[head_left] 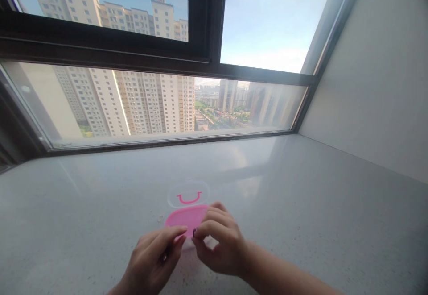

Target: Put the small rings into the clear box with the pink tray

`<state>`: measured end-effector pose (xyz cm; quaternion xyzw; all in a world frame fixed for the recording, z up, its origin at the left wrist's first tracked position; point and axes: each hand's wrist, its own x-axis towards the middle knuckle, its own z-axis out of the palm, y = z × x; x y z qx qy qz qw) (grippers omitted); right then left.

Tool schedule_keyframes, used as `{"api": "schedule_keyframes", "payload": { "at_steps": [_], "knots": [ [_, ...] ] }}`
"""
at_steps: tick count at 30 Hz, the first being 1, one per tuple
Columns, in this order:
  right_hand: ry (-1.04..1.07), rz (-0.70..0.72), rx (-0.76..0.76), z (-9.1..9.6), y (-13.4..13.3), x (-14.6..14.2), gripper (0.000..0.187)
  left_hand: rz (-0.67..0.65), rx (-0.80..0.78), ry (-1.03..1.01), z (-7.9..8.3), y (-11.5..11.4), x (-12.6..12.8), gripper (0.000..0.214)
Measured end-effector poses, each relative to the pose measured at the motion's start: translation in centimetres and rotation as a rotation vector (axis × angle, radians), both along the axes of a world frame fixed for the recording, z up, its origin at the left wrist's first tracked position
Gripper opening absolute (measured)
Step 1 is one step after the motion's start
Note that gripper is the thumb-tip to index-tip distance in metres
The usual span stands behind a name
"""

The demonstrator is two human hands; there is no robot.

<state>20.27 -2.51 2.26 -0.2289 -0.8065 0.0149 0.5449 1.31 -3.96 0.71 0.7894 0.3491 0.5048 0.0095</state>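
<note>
A small pink box (186, 218) lies open on the pale stone sill, its clear lid (188, 193) with a pink handle folded back toward the window. My right hand (220, 243) hovers over the box's near edge, thumb and forefinger pinched on a tiny dark item I cannot make out. My left hand (154, 261) sits just left of it, fingers curled, its fingertips meeting the right hand's over the box. A small clear ring (161, 218) rests on the sill left of the box.
The wide speckled sill (301, 197) runs from a dark-framed window (207, 63) at the back to a plain wall (377, 85) on the right. High-rise buildings show outside.
</note>
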Motion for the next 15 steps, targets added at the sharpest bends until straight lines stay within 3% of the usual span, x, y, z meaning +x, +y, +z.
{"api": "schedule_keyframes", "payload": {
  "at_steps": [7,15],
  "knots": [
    [0.250,-0.247,-0.238,-0.2,2.2,1.6,0.014,0.090,-0.159,-0.114,0.1,0.5,-0.3,0.011],
    [0.006,-0.065,-0.272,0.0,1.7,1.5,0.007,0.291,-0.331,-0.242,0.7,2.0,-1.5,0.019]
  ]
}}
